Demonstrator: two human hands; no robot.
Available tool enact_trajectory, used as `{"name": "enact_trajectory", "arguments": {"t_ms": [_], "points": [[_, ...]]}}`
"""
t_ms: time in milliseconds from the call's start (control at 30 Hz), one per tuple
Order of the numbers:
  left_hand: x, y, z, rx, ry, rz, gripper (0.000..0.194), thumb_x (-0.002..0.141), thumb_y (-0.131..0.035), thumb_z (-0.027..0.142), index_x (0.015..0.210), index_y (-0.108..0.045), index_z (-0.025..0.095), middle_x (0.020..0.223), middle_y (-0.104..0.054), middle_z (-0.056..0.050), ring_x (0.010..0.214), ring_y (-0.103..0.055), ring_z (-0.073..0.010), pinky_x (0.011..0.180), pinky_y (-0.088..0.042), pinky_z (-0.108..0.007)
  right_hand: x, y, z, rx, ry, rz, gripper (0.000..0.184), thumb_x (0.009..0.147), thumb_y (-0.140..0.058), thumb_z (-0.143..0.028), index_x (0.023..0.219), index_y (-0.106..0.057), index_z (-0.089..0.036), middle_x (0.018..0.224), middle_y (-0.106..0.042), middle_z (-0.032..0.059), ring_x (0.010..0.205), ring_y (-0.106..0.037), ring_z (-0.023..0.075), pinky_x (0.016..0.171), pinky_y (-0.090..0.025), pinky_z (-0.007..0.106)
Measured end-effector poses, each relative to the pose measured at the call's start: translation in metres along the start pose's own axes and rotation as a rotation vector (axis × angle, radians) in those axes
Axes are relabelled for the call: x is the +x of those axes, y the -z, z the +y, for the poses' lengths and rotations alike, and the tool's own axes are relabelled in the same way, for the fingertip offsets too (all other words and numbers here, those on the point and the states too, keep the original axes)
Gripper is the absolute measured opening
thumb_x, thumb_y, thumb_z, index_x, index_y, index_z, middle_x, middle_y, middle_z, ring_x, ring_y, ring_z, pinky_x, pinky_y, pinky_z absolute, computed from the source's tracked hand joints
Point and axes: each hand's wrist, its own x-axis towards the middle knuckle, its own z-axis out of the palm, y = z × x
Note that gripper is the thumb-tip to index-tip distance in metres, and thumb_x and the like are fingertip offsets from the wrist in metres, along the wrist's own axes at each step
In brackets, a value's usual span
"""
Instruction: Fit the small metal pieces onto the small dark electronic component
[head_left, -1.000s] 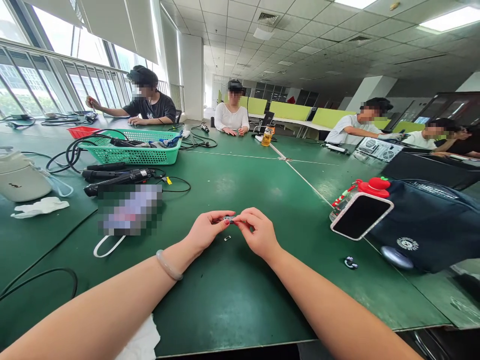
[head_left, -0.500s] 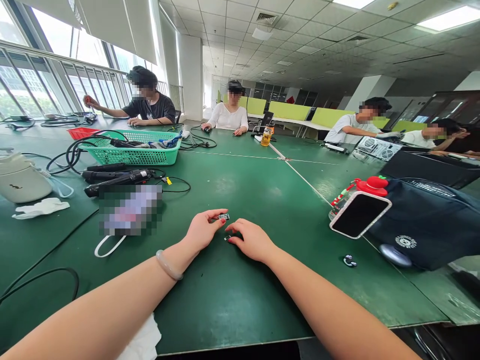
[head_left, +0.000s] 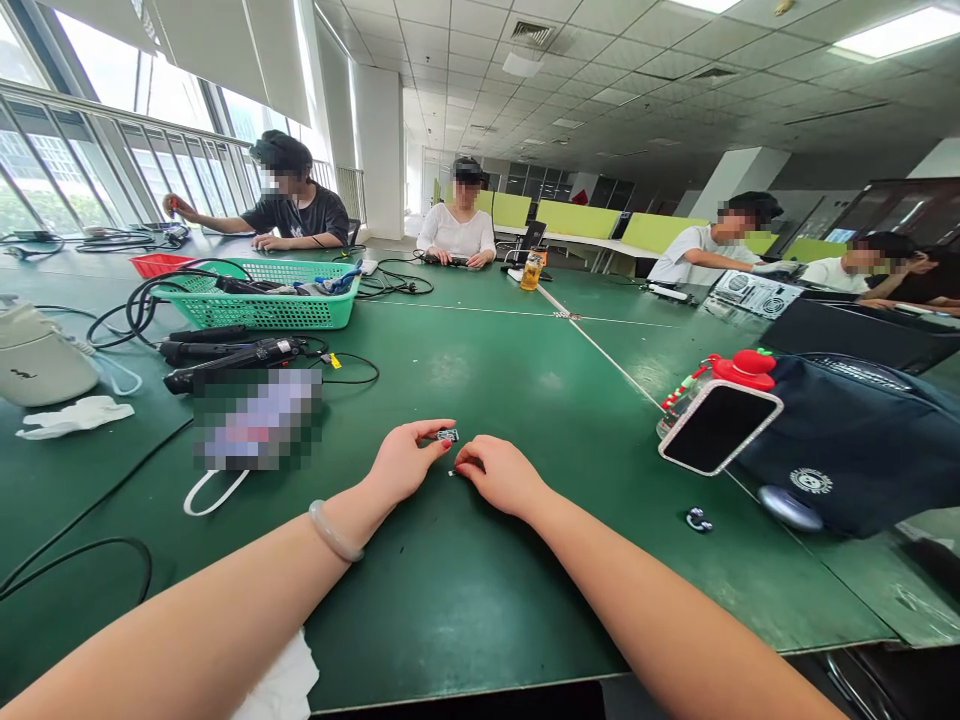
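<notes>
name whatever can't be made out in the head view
Head view: markings on the patterned piece, in the left hand, too small
Head view: part of the pale piece, behind the right hand
Head view: lower contents of the green basket, behind its wall
Head view: rest of the white tissue, behind the left forearm and bottom edge

A long green table [head_left: 480, 350] fills the foreground. At ten o'clock, daylight enters tall windows [head_left: 172, 65] behind a metal railing [head_left: 90, 150], with pale blinds [head_left: 225, 50] partly lowered. A white pillar [head_left: 379, 150] stands at eleven. From twelve to two o'clock run lime-green partitions [head_left: 577, 220] above white desks [head_left: 592, 242]. Overhead, the tiled ceiling [head_left: 570, 60] holds vents; bright light panels [head_left: 900, 35] glow at one.
</notes>
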Motion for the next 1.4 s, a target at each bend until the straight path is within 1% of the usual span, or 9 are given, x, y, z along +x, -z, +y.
{"name": "enact_trajectory", "arguments": {"t_ms": [100, 200, 300, 400, 533, 600, 700, 1167, 1400], "points": [[-0.001, 0.001, 0.001, 0.014, 0.009, -0.022, 0.035, 0.072, -0.056, 0.029, 0.105, -0.065, 0.021, 0.088, -0.068, -0.002, 0.076, -0.06, -0.0157, 0.072, -0.046, -0.027, -0.001, 0.0, 0.0, 0.001, 0.012, -0.015, 0.007, 0.08, -0.056, -0.022, 0.077, -0.063, -0.021, 0.08, -0.057, 0.0002, 0.072, -0.053, 0.011, 0.066, -0.038, 0.023], [-0.001, 0.001, 0.0, 0.047, 0.011, -0.033, 0.035, 0.071, -0.057, 0.03, 0.105, -0.065, 0.023, 0.087, -0.068, -0.002, 0.076, -0.06, -0.0161, 0.073, -0.046, -0.028, -0.001, 0.001, 0.002, -0.034, -0.036, 0.005, 0.009, 0.08, -0.055, -0.021, 0.075, -0.063, -0.02, 0.079, -0.058, 0.0004, 0.073, -0.053, 0.0114, 0.066, -0.038, 0.023], [-0.001, 0.0, -0.002, 0.073, -0.004, -0.051, 0.036, 0.07, -0.059, 0.034, 0.104, -0.066, 0.024, 0.088, -0.068, -0.002, 0.077, -0.06, -0.0175, 0.075, -0.045, -0.029, 0.0, 0.006, 0.008, -0.014, -0.141, 0.084, 0.009, 0.078, -0.055, -0.021, 0.073, -0.062, -0.02, 0.079, -0.059, 0.0007, 0.073, -0.053, 0.0121, 0.066, -0.038, 0.024], [-0.002, -0.001, -0.003, 0.067, -0.012, -0.086, 0.037, 0.069, -0.06, 0.036, 0.103, -0.066, 0.025, 0.09, -0.069, -0.002, 0.08, -0.061, -0.019, 0.077, -0.045, -0.03, -0.001, 0.014, 0.012, 0.064, -0.206, 0.215, 0.011, 0.079, -0.053, -0.023, 0.072, -0.062, -0.02, 0.077, -0.059, 0.0004, 0.069, -0.052, 0.0123, 0.065, -0.039, 0.025], [-0.003, -0.002, -0.001, 0.043, -0.023, -0.107, 0.037, 0.066, -0.062, 0.037, 0.1, -0.068, 0.023, 0.091, -0.07, -0.003, 0.082, -0.061, -0.0202, 0.077, -0.045, -0.03, -0.004, 0.017, 0.006, 0.131, -0.09, 0.3, 0.012, 0.081, -0.051, -0.024, 0.074, -0.061, -0.021, 0.078, -0.059, 0.0006, 0.068, -0.052, 0.0122, 0.064, -0.04, 0.025], [-0.004, -0.002, -0.001, 0.043, -0.041, -0.114, 0.035, 0.066, -0.062, 0.036, 0.098, -0.068, 0.023, 0.091, -0.07, -0.003, 0.081, -0.062, -0.0201, 0.077, -0.045, -0.03, -0.004, 0.014, 0.001, 0.125, -0.025, 0.299, 0.013, 0.081, -0.05, -0.023, 0.075, -0.061, -0.021, 0.08, -0.059, 0.0009, 0.07, -0.052, 0.0122, 0.064, -0.04, 0.025], [-0.004, -0.002, 0.0, 0.066, -0.071, -0.131, 0.031, 0.067, -0.061, 0.034, 0.095, -0.069, 0.023, 0.09, -0.071, -0.002, 0.08, -0.061, -0.0197, 0.077, -0.045, -0.03, -0.004, 0.011, -0.005, 0.101, 0.003, 0.284, 0.013, 0.083, -0.049, -0.022, 0.077, -0.061, -0.022, 0.081, -0.059, 0.0006, 0.071, -0.053, 0.012, 0.065, -0.04, 0.025], [-0.004, -0.002, 0.002, 0.039, -0.071, -0.153, 0.03, 0.068, -0.06, 0.034, 0.095, -0.069, 0.023, 0.093, -0.07, -0.002, 0.084, -0.062, -0.0213, 0.08, -0.046, -0.03, -0.004, 0.013, -0.006, 0.096, 0.015, 0.251, 0.014, 0.083, -0.05, -0.021, 0.077, -0.063, -0.022, 0.08, -0.059, -0.0001, 0.072, -0.054, 0.0114, 0.066, -0.04, 0.024], [-0.004, 0.0, 0.0, 0.011, -0.065, -0.109, 0.036, 0.071, -0.057, 0.036, 0.104, -0.066, 0.023, 0.097, -0.069, -0.003, 0.086, -0.061, -0.0211, 0.081, -0.045, -0.031, -0.005, 0.013, 0.001, 0.104, -0.011, 0.264, 0.014, 0.079, -0.056, -0.03, 0.091, -0.062, -0.023, 0.083, -0.058, 0.001, 0.07, -0.054, 0.0121, 0.063, -0.041, 0.025]]}}
